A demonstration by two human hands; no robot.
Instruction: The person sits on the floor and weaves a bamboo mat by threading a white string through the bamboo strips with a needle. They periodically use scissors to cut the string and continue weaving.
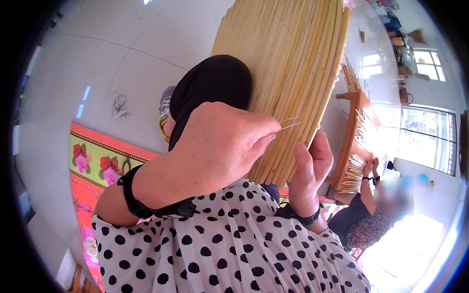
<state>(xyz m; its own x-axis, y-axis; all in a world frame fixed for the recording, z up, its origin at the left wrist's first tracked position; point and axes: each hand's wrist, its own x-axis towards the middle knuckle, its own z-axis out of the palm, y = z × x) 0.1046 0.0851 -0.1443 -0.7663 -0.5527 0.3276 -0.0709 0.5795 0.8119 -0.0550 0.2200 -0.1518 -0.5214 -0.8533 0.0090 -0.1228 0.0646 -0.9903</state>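
Pale strands [291, 125] (in left hand [227, 139]); stalks [281, 63]

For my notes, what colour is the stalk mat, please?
The stalk mat is pale yellow (head view).

A thin string [290, 125] is pinched by the left hand [232, 141]; a mat of yellow sticks [283, 73] is held at its edge by the right hand [311, 168].

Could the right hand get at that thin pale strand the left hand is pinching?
Probably yes. The thin pale strand pokes out of the left hand toward the right, and nothing seems to block the right hand, close by at the edge of the stick panel.
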